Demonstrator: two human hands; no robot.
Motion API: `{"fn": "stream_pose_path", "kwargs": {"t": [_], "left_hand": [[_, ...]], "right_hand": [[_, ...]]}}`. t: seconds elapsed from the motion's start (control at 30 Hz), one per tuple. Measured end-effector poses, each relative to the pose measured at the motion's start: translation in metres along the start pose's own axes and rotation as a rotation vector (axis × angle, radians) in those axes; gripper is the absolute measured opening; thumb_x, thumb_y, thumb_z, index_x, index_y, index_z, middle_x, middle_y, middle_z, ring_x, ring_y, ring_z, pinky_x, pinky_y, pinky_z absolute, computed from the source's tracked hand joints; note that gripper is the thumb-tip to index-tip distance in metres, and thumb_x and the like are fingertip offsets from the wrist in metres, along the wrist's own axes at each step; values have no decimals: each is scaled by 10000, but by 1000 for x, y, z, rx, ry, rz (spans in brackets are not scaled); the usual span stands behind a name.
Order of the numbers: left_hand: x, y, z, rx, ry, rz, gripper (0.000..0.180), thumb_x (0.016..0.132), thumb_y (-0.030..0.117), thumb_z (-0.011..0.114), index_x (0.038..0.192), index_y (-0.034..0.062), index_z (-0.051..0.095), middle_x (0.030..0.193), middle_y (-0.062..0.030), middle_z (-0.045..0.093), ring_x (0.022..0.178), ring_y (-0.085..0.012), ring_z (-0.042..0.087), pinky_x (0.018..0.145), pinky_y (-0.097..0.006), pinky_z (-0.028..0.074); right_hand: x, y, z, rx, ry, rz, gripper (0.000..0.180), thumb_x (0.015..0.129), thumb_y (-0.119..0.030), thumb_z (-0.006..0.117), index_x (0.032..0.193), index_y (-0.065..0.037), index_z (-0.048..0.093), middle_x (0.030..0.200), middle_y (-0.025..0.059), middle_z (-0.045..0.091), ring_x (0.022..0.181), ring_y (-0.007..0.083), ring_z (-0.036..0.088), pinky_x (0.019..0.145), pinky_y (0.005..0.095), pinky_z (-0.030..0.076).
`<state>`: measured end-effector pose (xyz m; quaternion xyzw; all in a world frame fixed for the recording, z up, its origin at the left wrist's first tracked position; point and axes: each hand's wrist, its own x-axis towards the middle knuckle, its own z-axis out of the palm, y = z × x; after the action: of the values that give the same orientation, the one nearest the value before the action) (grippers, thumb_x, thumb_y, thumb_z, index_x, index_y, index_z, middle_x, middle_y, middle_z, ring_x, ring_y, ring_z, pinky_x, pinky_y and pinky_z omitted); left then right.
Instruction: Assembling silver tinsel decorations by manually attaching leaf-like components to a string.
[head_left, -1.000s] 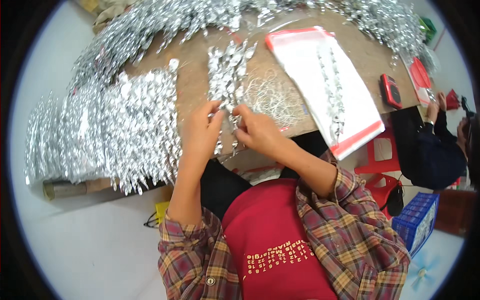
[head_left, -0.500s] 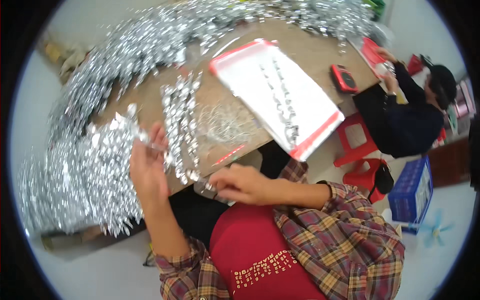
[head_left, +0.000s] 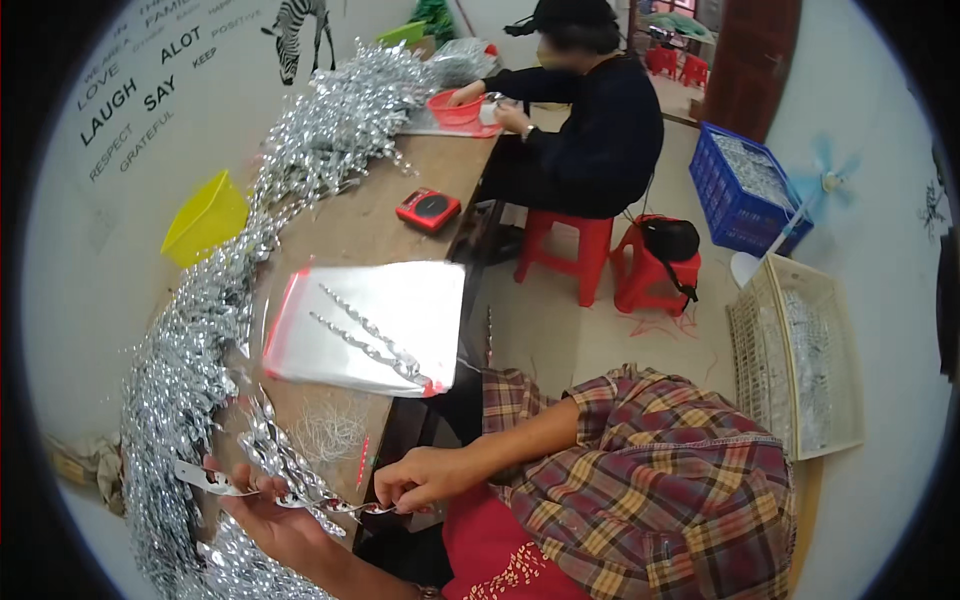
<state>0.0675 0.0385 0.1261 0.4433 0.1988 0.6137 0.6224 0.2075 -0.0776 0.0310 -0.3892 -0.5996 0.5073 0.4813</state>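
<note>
Two hands work at six o'clock: the left hand (head_left: pixel 262 508), palm up, carries a bunch of silver twisted foil sprigs (head_left: pixel 290 470), its grip closed loosely under them; the right hand (head_left: pixel 418 478) pinches one sprig's end. A second ago both hands met over the wooden counter (head_left: pixel 360 225); now they hang off its near edge and the view has swung toward a seated person at one o'clock. At ten o'clock of the hands lies a clear plastic bag with red edging (head_left: pixel 390 300), two sprigs on it.
</note>
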Motion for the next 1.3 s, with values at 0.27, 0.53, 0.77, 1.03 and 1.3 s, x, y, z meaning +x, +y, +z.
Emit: {"fn": "stream_pose_path", "kwargs": {"t": [0.27,0.53,0.77,1.03,1.3], "left_hand": [[-6,12,-2,-98,-125,44,429,959,299,450,1296,36,421,943,-5,555,597,-31,375,531,-182,301],[-12,20,-11,163,87,6,415,942,262,458,1265,5,415,886,-11,526,533,-27,338,460,-181,253],[-29,8,-39,333,63,-248,270,930,168,477,1158,26,505,878,-56,591,522,-17,419,437,-150,293],[-64,2,-99,311,178,-385,318,949,221,483,1175,-2,499,917,-64,604,621,-61,514,541,-195,401],[-77,-17,-115,319,232,-490,317,947,211,481,1177,-6,499,912,-56,597,639,-60,509,554,-207,404]], "right_hand": [[-7,-2,10,-62,-20,-48,129,853,-113,559,942,-29,521,741,48,600,649,117,582,571,272,446],[0,8,9,-270,-33,-100,118,826,-153,582,874,-45,576,782,76,608,708,204,597,625,331,455],[15,15,-28,-494,60,-72,132,819,-166,624,903,-64,629,869,73,633,807,235,615,711,333,478],[62,25,-46,-915,-51,-92,68,783,-74,615,846,-83,591,814,54,579,738,249,545,682,333,405],[104,44,-45,-1135,-151,-261,73,764,-109,639,822,-97,597,769,33,570,687,217,543,644,315,368]]}}
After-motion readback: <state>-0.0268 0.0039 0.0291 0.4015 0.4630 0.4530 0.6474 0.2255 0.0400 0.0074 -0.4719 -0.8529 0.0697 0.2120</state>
